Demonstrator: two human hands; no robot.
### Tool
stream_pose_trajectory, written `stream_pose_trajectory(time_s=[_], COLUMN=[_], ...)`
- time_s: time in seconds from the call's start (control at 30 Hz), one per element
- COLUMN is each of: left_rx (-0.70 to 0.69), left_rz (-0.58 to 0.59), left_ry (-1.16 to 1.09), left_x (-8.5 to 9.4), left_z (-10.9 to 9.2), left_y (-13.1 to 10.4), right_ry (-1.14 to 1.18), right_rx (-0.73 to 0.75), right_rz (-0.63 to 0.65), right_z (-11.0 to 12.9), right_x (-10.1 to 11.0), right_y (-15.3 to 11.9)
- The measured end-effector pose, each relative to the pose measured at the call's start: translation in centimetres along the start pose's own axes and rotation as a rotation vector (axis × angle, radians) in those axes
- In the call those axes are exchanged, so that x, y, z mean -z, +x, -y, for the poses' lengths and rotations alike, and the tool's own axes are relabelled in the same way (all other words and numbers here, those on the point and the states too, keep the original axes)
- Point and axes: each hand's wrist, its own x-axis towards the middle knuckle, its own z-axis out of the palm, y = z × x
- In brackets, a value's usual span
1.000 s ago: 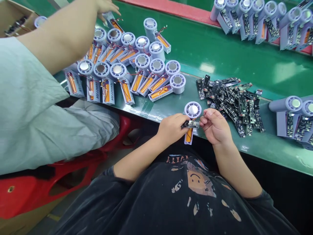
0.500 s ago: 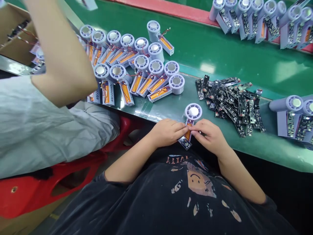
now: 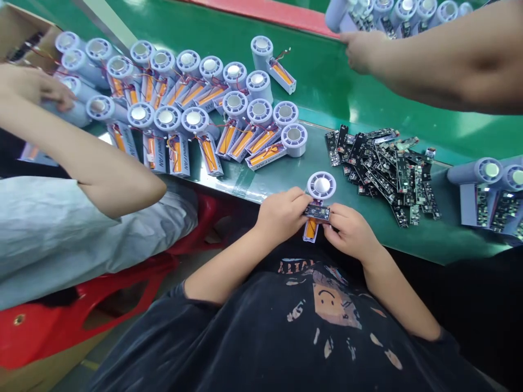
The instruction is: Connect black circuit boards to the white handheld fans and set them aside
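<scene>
Black board [image 3: 317, 212] spans left fingers [image 3: 299, 200] and right fingers [image 3: 337, 215] across lavender fan [image 3: 321, 186]

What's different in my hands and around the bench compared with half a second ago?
The circuit board has swung up from its downward tilt and lies across the fan's handle. The right hand has moved from the orange part to the board's right end. Co-workers' hands have appeared at upper right and far left. The left hand still holds the board; the board pile looks unchanged.

Grn bench [image 3: 433, 239] w/ fans [image 3: 195, 122], PCBs [image 3: 384, 169]
</scene>
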Motion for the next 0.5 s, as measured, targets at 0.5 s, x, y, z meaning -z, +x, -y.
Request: stream_pose_trajectory(time_s=[0.5], left_rx=[0.584], left_rz=[0.034], left_ry=[-1.130], left_x=[-0.8], left_z=[0.2], left_y=[0.1], right_ry=[-0.011], right_rx=[-0.219], right_rz=[-0.273], right_z=[0.1], right_x=[-0.1], right_y=[0.1])
